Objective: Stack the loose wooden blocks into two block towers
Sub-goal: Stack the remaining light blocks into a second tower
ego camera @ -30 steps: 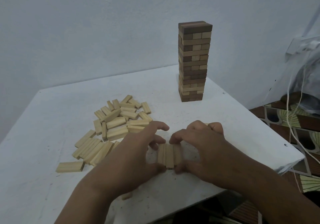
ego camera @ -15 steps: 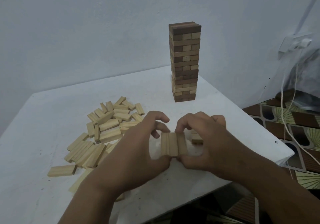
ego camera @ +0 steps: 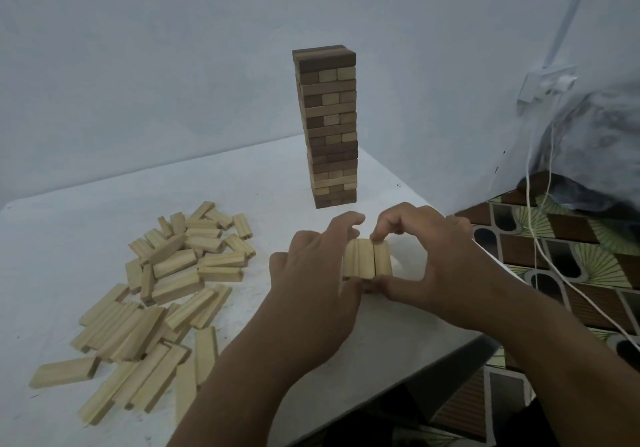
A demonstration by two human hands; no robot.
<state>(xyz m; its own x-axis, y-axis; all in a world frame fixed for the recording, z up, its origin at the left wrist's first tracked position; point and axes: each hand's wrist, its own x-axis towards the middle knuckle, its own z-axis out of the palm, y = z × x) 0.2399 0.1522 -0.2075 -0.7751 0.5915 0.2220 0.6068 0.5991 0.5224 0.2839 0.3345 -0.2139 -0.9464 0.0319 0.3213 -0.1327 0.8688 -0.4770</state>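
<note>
One tower up, the second barely begun.

Head view: a finished tower (ego camera: 327,128) stands at the back of the tabletop (ego camera: 69,232). The left hand (ego camera: 313,284) and right hand (ego camera: 433,266) each grip the row of three blocks (ego camera: 366,259), seemingly atop a low layer; the loose pile (ego camera: 156,294) awaits.

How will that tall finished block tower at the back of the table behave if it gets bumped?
The tall tower would probably tip easily: it is narrow and many layers high. Its blocks look merely stacked, so it would likely scatter rather than fall whole. It stands near the table's far right edge, so some blocks might drop off.
</note>
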